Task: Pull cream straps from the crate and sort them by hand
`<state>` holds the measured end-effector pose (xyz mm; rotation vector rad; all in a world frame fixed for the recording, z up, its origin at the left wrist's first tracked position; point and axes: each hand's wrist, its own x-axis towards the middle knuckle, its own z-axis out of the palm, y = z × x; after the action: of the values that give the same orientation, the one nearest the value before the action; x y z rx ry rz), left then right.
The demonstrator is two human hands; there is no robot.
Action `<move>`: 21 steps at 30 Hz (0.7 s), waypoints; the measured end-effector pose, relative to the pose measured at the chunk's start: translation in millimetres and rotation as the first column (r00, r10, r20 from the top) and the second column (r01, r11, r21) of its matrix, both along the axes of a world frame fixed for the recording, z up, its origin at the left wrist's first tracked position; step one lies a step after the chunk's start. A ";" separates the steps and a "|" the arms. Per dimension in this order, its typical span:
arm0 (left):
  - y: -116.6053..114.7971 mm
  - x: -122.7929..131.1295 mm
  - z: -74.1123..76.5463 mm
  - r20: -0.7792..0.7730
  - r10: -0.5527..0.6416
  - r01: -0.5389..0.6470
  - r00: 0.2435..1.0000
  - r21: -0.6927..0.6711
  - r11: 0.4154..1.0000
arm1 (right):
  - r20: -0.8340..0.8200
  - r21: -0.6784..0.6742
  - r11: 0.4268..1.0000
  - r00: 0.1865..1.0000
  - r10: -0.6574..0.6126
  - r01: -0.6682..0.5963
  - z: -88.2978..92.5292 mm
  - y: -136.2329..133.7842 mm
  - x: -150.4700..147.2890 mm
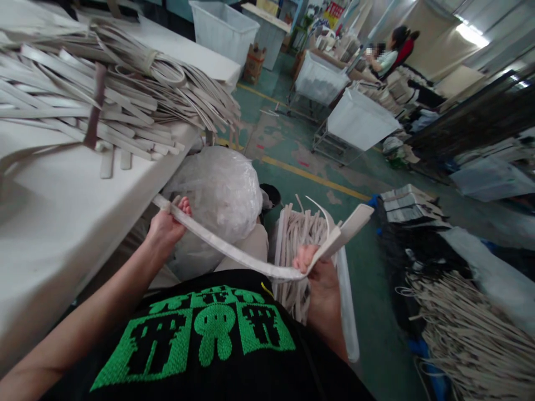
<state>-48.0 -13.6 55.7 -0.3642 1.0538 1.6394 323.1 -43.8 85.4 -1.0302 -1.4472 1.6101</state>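
A long off-white fabric strap (234, 253) runs across my lap between my two hands, sagging a little in the middle. My left hand (169, 220) grips it near one end, beside the table edge. On the other side my right hand (311, 262) is closed around the strap, and flat strap ends (349, 228) stick out past the fingers. Below that hand stands a white bin (351, 328) filled with similar strips (301, 231). Bundled pale straps (137, 106) lie on the white-covered table (137, 195) to my left.
A clear plastic bag (221, 189) bulges between the table and my legs. Strips are heaped (472, 328) at right on dark sheeting. White carts (359, 120) stand ahead on the green floor (288, 133). A seated person (390, 55) is at the back right.
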 end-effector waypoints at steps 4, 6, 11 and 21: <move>-8.1 23.0 0.7 -0.310 -0.183 0.227 0.933 0.112 0.968 | -0.075 -0.209 0.972 0.989 -0.126 0.107 -12.5 6.1 -42.3; -17.0 40.3 -4.2 -0.447 -0.302 0.401 0.842 0.143 0.905 | -0.070 -0.240 0.965 0.989 -0.127 0.107 -20.2 13.8 -75.6; -35.7 62.7 -18.3 -0.779 -0.396 0.673 0.486 0.045 0.738 | -0.045 -0.224 0.973 0.996 -0.070 0.058 -34.7 32.8 -135.6; -37.5 70.1 -18.1 -0.898 -0.433 0.827 -0.080 -0.303 0.474 | -0.134 -0.234 0.970 0.986 -0.100 0.067 -33.5 39.7 -150.1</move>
<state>22.1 -51.1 37.6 1.4563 1.3390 0.8656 173.0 -4.1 51.9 -1.0625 -1.1260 1.7809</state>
